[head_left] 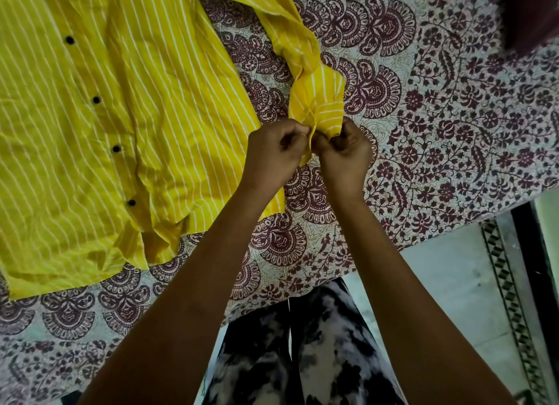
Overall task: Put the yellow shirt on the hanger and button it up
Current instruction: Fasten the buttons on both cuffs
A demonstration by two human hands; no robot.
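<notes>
A yellow shirt (90, 126) with thin white stripes lies spread flat on a patterned bedsheet, filling the upper left. Several black buttons (96, 100) run down its front placket. One sleeve stretches to the right and ends in a cuff (317, 102) at the middle of the view. My left hand (273, 153) and my right hand (344, 150) both pinch the end of that cuff, close together, fingers closed on the fabric. No hanger is in view.
The bed carries a white sheet (438, 132) printed with maroon paisley and flowers; its edge runs diagonally at the lower right. Beyond it lies a tiled floor (453, 299) with a patterned border. A dark object (532, 14) sits at the top right corner.
</notes>
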